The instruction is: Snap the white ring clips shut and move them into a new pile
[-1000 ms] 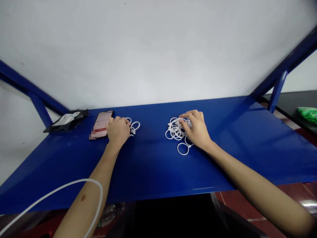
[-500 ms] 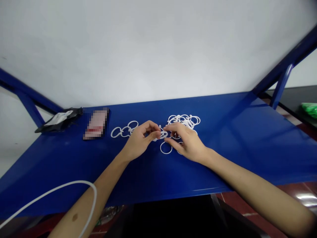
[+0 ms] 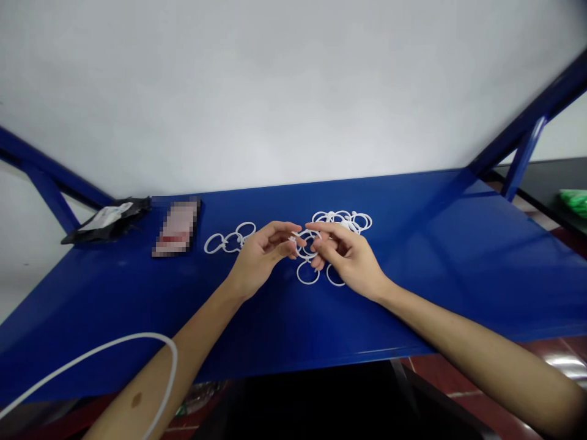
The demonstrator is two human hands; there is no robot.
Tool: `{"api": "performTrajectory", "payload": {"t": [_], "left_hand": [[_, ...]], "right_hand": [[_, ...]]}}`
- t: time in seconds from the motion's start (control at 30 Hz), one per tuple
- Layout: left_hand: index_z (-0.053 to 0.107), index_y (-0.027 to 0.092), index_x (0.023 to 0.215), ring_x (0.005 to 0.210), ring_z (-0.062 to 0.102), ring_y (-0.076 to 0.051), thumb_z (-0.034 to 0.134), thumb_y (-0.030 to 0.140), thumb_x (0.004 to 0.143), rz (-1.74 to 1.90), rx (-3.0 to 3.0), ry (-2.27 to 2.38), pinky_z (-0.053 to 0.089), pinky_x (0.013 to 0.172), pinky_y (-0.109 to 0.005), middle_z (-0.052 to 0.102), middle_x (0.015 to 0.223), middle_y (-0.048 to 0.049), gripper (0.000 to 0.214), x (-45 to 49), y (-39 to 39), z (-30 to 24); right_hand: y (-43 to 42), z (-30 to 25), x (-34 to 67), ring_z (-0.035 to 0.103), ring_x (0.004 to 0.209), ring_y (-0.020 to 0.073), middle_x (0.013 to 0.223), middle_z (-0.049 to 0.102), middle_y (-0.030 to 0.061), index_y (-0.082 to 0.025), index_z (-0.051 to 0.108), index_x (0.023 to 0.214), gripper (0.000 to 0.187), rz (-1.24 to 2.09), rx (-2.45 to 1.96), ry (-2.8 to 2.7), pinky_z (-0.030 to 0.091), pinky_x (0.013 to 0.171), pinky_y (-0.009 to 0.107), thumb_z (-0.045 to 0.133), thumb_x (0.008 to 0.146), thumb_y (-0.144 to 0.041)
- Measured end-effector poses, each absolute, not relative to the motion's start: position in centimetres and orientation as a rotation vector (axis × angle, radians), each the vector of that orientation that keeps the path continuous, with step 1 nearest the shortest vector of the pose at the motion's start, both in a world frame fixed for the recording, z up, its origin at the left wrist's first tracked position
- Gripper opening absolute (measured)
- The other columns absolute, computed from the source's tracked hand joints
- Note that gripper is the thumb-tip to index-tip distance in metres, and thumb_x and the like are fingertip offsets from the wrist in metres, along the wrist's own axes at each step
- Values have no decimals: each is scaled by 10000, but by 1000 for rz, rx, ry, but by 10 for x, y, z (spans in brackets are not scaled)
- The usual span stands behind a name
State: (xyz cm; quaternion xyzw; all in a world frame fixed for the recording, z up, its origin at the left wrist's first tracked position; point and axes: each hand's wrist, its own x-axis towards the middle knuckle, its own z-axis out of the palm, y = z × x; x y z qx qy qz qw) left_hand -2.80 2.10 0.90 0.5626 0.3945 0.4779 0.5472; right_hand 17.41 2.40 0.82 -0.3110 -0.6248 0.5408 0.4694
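Observation:
A thin white plastic curtain ring (image 3: 306,231) is held upright between my two hands above the blue table. The fingers of my left hand (image 3: 261,256) pinch its left side. My right hand (image 3: 352,256) grips the right side, with thumb and fingers curled round it. Just below lie two loose white rings (image 3: 308,283), one partly behind my right hand. Behind that hand is a pile of similar rings (image 3: 331,216), some with small knobs. A few more rings (image 3: 214,244) lie left of my left hand, partly hidden by it.
The blue table (image 3: 284,330) meets a pale wall (image 3: 293,91) at the back. A blurred-out pink and dark flat item (image 3: 178,229) and a black package (image 3: 107,220) lie at left. A white cable (image 3: 114,340) loops over my left forearm. Blue posts (image 3: 523,159) flank the table.
The ring between my hands has turned to face me and shows more of its round. My right fingers have curled in closer. Both hands stay over the same spot.

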Motion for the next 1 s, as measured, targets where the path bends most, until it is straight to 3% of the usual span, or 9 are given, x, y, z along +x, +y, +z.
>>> {"api": "performTrajectory", "payload": {"t": [0.13,0.3,0.53,0.8,1.0], "left_hand": [[694,196,913,686,632,-116,793,415,796,1212,1342,1018,521,678,-236,695,770,-8,268,-25,20,9],[694,190,834,679,614,-104,800,396,784,1188,1437,1057,487,631,-210,680,768,0,237,-23,19,12],[701,209,829,678,599,-109,771,386,822,1148,1587,1090,456,640,-224,677,745,14,190,-24,17,9],[688,216,834,679,601,-121,715,316,864,1044,1705,1146,445,663,-248,676,731,26,108,-24,16,3],[686,218,888,713,603,-151,610,423,940,961,2004,1293,454,672,-281,702,789,-2,226,-27,26,8]], "right_hand": [[21,3,172,679,589,98,727,664,-24,-198,653,1126,232,1337,-787,-1608,581,584,225,626,951,-348],[18,-4,170,647,553,92,664,637,-44,-206,642,1079,177,1266,-811,-1740,559,555,222,606,967,-338],[17,8,179,588,588,83,749,644,-3,-185,638,946,123,835,-740,-2022,482,557,222,544,1004,-240],[19,6,188,572,669,118,814,637,40,-158,652,1020,191,471,-660,-2301,472,613,255,471,1033,-218],[27,3,186,646,757,132,899,712,43,-187,667,1055,169,363,-793,-2211,503,674,263,512,1021,-245]]}}
